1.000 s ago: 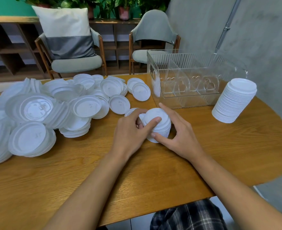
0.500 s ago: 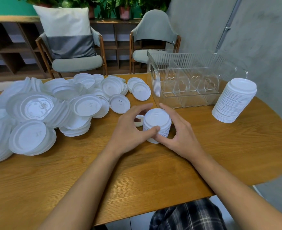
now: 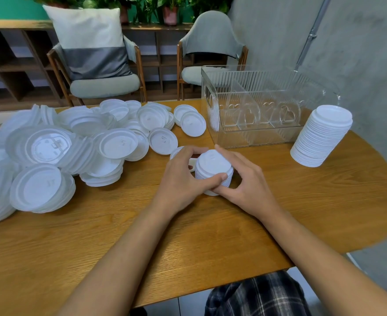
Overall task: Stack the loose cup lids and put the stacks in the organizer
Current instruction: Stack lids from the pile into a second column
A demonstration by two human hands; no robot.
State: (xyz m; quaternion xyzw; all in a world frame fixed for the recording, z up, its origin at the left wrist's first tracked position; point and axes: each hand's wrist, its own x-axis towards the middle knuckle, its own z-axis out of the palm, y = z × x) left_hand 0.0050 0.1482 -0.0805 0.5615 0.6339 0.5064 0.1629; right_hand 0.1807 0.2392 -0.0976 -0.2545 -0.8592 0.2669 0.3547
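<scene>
1. The room lies beyond the hands: two grey chairs (image 3: 103,85) against low wooden shelving, potted plants above them, and a bare concrete wall off to the right.
2. The wooden surface (image 3: 210,236) is oval and carries everything in the job.
3. A big heap of loose lids (image 3: 78,144) sprawls to the left of the hands, many overlapping, most not yet gathered.
4. The clear organizer (image 3: 251,75) stands just beyond the hands, and I can see nothing in its divided bays.
5. A tall stack (image 3: 322,135) waits well to the right of the hands, beside the organizer and outside it.
6. A small stack (image 3: 213,167) sits on the surface, clasped between the left hand (image 3: 181,185) and the right hand (image 3: 249,185), whose fingers curl round its sides.
7. I'd say they are squaring up this stack; most of the task remains. Next comes either adding more lids from the left or lifting the stack forward into a bay, gripped firmly so that it doesn't fan apart.
</scene>
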